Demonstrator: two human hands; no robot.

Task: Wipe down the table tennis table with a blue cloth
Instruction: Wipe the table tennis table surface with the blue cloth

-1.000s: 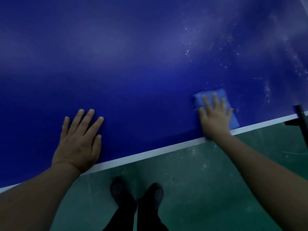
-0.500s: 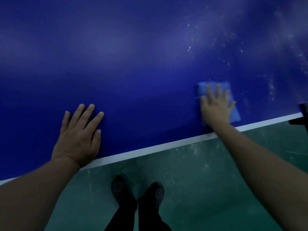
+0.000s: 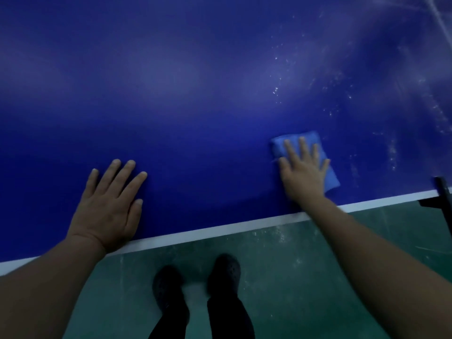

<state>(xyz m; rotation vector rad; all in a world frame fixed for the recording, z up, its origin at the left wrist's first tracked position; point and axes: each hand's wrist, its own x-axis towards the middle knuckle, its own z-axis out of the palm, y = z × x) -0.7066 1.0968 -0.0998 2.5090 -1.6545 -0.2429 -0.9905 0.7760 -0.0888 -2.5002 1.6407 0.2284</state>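
Observation:
The dark blue table tennis table (image 3: 195,94) fills the upper view, with a white line along its near edge. A folded light blue cloth (image 3: 283,145) lies flat on it near that edge, right of centre. My right hand (image 3: 303,172) presses on the cloth with straight, spread fingers and covers most of it. My left hand (image 3: 110,206) rests flat on the bare table surface to the left, fingers straight, holding nothing.
White dust specks and streaks (image 3: 276,90) mark the table to the upper right of the cloth. A black bracket (image 3: 442,196) sticks out at the table's right edge. Below the edge lies a green floor (image 3: 305,277) with my dark shoes (image 3: 168,285).
My right hand slid the cloth a little away from the near edge, then back toward it. My left hand stayed planted on the table.

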